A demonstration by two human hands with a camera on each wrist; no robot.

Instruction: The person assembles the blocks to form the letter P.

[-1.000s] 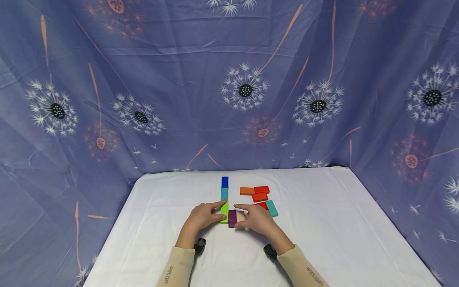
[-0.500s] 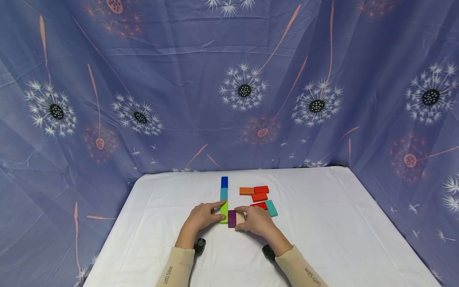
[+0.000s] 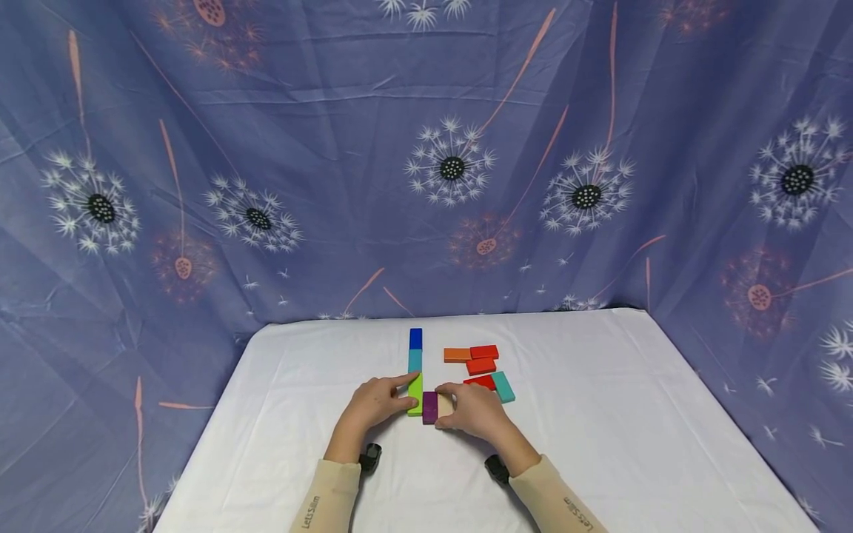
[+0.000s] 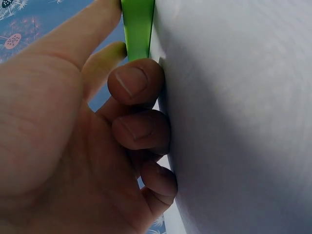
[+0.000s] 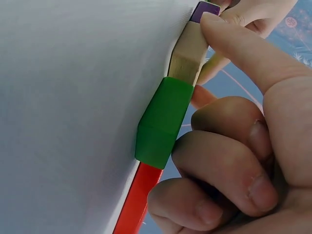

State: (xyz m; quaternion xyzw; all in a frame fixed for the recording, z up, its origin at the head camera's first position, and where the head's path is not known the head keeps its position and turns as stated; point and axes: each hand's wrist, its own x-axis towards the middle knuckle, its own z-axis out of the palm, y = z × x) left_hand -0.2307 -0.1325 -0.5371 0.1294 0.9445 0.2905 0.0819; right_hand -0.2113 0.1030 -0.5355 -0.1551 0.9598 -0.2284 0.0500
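In the head view my left hand pinches a lime-green block, index fingertip towards its far end and thumb nearer me. Just right of it lies a purple block. A plain wooden block sits against the purple one, and my right hand pinches it between thumb and index finger; these tips reach the seam with the purple block. In the right wrist view a dark green block follows the wooden one; from above, my right hand hides it.
Beyond the lime-green block run a light blue block and a dark blue block. To the right lie an orange block, several red blocks and a turquoise block. A white cloth covers the table.
My right index finger has come in from above the purple block to the far edge of the wooden and purple blocks. The left hand keeps its place on the lime-green block.
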